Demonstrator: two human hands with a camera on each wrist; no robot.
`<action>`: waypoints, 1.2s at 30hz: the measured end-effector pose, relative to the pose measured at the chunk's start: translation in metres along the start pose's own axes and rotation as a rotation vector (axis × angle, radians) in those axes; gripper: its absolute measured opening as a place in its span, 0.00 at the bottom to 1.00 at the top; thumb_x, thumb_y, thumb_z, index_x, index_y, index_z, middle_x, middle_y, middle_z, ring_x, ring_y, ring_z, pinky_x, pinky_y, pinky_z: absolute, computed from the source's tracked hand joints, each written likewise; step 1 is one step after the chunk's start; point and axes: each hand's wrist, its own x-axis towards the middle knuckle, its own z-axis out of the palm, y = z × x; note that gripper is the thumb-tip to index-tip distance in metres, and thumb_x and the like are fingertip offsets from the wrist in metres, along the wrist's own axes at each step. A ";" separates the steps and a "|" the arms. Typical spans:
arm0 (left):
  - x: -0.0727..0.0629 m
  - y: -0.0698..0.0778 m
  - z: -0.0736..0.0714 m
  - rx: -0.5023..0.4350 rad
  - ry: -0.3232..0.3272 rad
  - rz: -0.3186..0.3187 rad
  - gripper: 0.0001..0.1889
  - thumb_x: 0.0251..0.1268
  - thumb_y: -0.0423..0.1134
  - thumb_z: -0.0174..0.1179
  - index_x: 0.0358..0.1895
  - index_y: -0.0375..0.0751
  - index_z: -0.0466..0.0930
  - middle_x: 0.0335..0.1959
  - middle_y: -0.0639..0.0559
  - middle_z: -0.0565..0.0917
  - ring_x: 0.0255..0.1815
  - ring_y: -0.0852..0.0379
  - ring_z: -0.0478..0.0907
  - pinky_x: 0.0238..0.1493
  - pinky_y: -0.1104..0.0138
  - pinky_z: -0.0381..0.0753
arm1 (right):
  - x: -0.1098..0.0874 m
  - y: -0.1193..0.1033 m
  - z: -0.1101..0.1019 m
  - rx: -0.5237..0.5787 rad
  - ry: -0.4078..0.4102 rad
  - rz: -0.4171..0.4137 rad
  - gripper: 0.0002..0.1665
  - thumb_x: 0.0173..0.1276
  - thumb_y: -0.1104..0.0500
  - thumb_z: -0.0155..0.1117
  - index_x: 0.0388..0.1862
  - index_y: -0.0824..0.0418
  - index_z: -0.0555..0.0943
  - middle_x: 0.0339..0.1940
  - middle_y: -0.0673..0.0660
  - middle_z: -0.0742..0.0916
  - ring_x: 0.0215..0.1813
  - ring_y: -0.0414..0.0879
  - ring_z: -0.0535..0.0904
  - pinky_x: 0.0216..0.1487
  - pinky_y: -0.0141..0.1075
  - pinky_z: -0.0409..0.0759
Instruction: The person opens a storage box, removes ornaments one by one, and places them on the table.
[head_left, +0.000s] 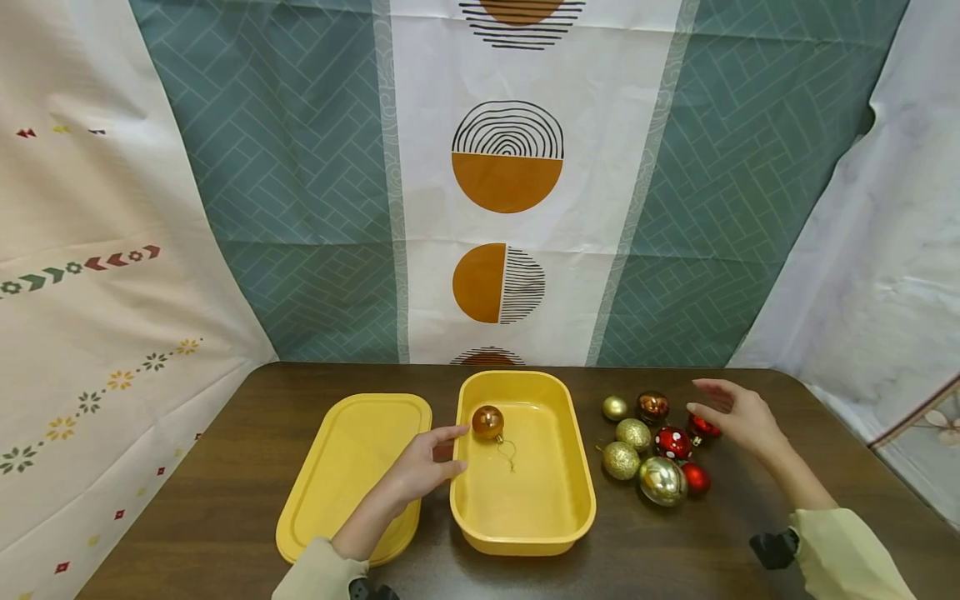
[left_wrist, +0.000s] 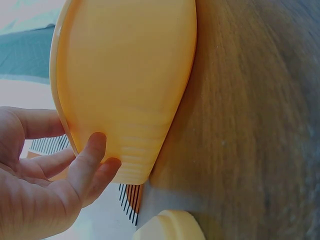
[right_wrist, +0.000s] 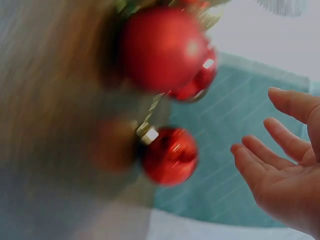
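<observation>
My left hand (head_left: 420, 467) is at the left side of a yellow plastic bin (head_left: 519, 546). In the left wrist view, thumb and fingers straddle the bin's rim, two fingertips lying against the outer wall. A copper-coloured bauble (head_left: 487, 422) with a gold string loop lies inside the bin. My right hand (head_left: 742, 421) hovers at the far right of the ornament group, fingers relaxed and holding nothing. Closest to it is a shiny red bauble (head_left: 703, 427), partly hidden by the fingers; the right wrist view shows this red bauble (right_wrist: 170, 156) apart from the hand.
Right of the bin sit several ornaments: a large gold bauble (head_left: 663, 481), glittery gold balls (head_left: 621, 460), a red polka-dot bauble (head_left: 673, 443), a dark copper bauble (head_left: 652, 406) and a matte red ball (head_left: 696, 479). A flat yellow lid (head_left: 352, 467) lies left of the bin.
</observation>
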 end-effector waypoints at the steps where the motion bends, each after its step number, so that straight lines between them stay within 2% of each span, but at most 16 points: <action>1: 0.000 0.000 0.000 0.001 0.002 -0.003 0.26 0.58 0.29 0.57 0.62 0.32 0.65 0.57 0.33 0.71 0.56 0.39 0.70 0.46 0.56 0.79 | 0.000 -0.006 0.000 0.008 -0.002 -0.009 0.30 0.62 0.53 0.61 0.56 0.73 0.70 0.54 0.74 0.76 0.55 0.68 0.71 0.51 0.54 0.72; 7: 0.001 -0.001 -0.001 0.002 0.010 -0.011 0.27 0.57 0.29 0.58 0.62 0.32 0.66 0.57 0.33 0.71 0.56 0.40 0.70 0.46 0.56 0.79 | -0.001 -0.042 0.006 0.088 -0.040 -0.070 0.29 0.63 0.54 0.61 0.57 0.72 0.71 0.53 0.71 0.77 0.55 0.65 0.73 0.51 0.50 0.73; 14: 0.002 -0.001 -0.002 0.003 0.014 -0.011 0.26 0.57 0.29 0.58 0.61 0.32 0.66 0.57 0.34 0.71 0.56 0.39 0.70 0.46 0.56 0.78 | 0.000 -0.077 0.023 0.183 -0.104 -0.124 0.27 0.62 0.56 0.62 0.56 0.69 0.72 0.53 0.67 0.79 0.54 0.60 0.75 0.51 0.44 0.76; 23: 0.002 -0.001 -0.002 -0.008 0.003 0.001 0.26 0.58 0.27 0.57 0.62 0.30 0.65 0.59 0.32 0.69 0.57 0.39 0.70 0.46 0.57 0.79 | 0.007 -0.105 0.056 0.270 -0.206 -0.195 0.26 0.60 0.59 0.64 0.55 0.70 0.73 0.53 0.66 0.79 0.55 0.58 0.75 0.54 0.48 0.73; 27: 0.002 -0.002 -0.002 -0.009 -0.010 0.019 0.26 0.58 0.27 0.56 0.62 0.30 0.64 0.59 0.31 0.69 0.57 0.39 0.70 0.46 0.58 0.79 | 0.012 -0.115 0.071 0.280 -0.249 -0.229 0.26 0.59 0.60 0.65 0.54 0.71 0.73 0.53 0.67 0.79 0.55 0.59 0.75 0.53 0.48 0.73; 36: 0.002 -0.003 -0.002 -0.018 -0.019 0.028 0.26 0.58 0.26 0.56 0.62 0.28 0.64 0.58 0.29 0.69 0.55 0.38 0.71 0.43 0.59 0.80 | 0.025 -0.130 0.102 0.217 -0.327 -0.327 0.26 0.60 0.60 0.63 0.55 0.73 0.73 0.52 0.68 0.79 0.55 0.60 0.74 0.52 0.46 0.75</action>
